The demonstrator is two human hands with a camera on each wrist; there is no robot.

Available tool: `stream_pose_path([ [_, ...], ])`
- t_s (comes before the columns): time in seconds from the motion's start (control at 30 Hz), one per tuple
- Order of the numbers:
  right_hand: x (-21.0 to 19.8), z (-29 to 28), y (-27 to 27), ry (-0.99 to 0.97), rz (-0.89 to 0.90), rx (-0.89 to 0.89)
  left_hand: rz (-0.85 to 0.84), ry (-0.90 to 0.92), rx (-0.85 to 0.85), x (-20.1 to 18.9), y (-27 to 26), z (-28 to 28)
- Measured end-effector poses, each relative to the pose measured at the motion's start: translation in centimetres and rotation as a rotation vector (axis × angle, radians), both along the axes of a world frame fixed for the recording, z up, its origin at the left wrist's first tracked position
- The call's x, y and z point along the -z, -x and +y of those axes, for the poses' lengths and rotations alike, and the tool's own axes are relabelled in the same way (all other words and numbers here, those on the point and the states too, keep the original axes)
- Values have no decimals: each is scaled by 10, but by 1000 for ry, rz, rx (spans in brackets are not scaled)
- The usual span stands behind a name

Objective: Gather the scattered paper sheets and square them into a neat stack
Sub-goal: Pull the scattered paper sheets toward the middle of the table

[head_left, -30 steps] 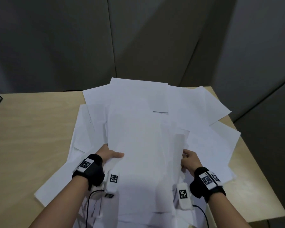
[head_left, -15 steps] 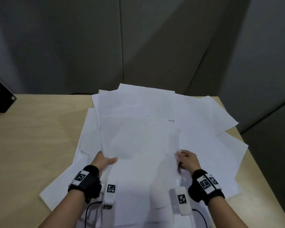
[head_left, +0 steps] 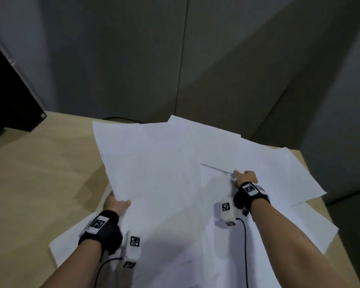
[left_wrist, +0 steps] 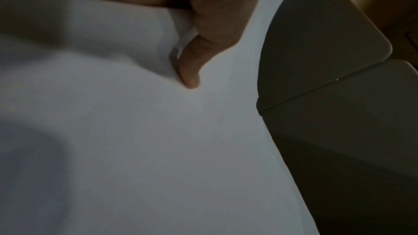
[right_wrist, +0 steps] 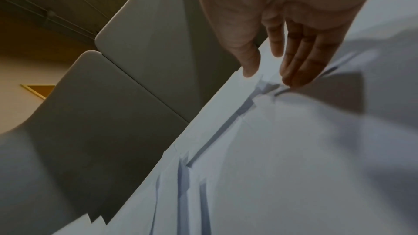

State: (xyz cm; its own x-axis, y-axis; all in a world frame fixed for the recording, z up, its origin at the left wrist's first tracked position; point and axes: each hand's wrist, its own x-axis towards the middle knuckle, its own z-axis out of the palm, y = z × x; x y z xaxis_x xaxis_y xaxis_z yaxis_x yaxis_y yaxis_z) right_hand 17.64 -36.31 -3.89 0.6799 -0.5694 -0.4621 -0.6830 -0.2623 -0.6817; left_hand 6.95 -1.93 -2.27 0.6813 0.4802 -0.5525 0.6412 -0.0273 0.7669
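Many white paper sheets (head_left: 195, 183) lie overlapping across a light wooden table (head_left: 40, 173), some jutting past its right edge. My left hand (head_left: 117, 202) grips the left edge of a large bundle of sheets (head_left: 146, 163), which is raised off the table. In the left wrist view my thumb (left_wrist: 190, 71) presses down on that bundle (left_wrist: 158, 149). My right hand (head_left: 245, 177) reaches forward over the pile, at the corner of a sheet. In the right wrist view its straight fingers (right_wrist: 294, 71) touch the layered sheets (right_wrist: 271, 149) beside that corner, holding nothing.
A black box-like object (head_left: 8, 96) stands at the table's far left. Grey partition panels (head_left: 216, 69) close off the back and right. A dark cable (head_left: 121, 119) lies at the table's back edge. Bare wood shows on the left.
My right hand left the bundle's right edge and reached forward to a farther sheet's corner. My left hand raised the bundle's left side. The view tilted upward.
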Motion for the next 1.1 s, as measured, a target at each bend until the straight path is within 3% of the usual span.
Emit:
stream_pose_path([
  [0.17,6,7,-8,8,-46,24,27,-80,29,17,-8,-5],
  [0.27,10,11,7,-5,-44,38,31,-40,28,14,-13,-7],
  [0.43,15,19,81,-68,-40,17,53,29,22,18,-21,1],
  [0.63,17,40,157,-291,115,-226,-15,51,98,13,-22,5],
  [0.83,0,2,183,-337,52,-51,41,161,44,14,-27,24],
  [0.93,-8,11,202,-375,278,-201,97,229,139,13,-20,22],
  [1.0,-15,10,209,-389,421,-325,109,162,195,12,-18,16],
  [1.03,-16,2,210,-346,422,-301,105,96,206,13,-18,15],
  [1.1,-13,-29,208,-163,279,-60,66,9,236,10,-18,14],
])
